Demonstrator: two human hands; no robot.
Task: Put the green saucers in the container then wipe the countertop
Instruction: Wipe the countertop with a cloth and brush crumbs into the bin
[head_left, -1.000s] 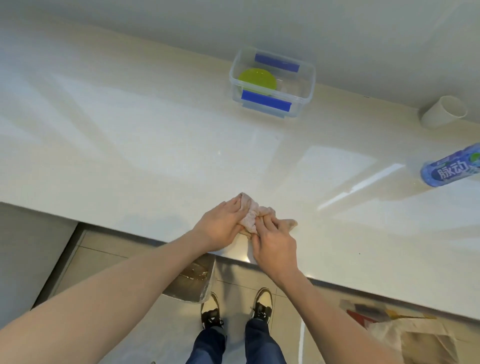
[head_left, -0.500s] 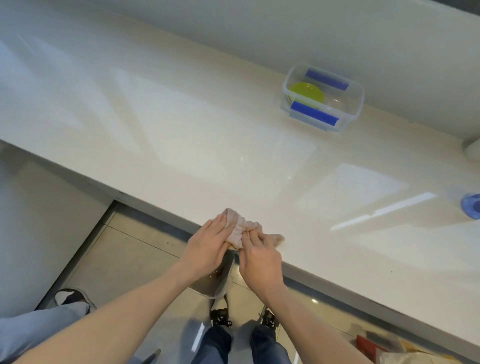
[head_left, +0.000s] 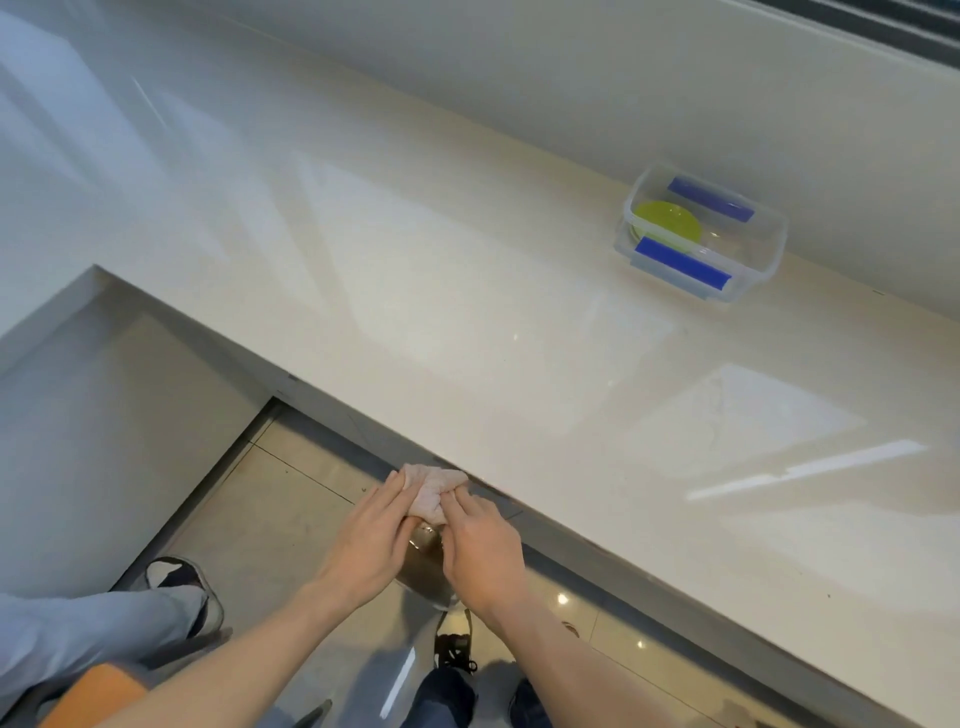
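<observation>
both hands, the left hand and the right hand, pinch a bunched cloth at the front edge of the countertop. the green saucers sit in the container, well apart by the wall. held this loosely, the cloth could slip off onto the floor.

saucers in container, container on countertop far right

Green saucers; pale pink cloth
</observation>
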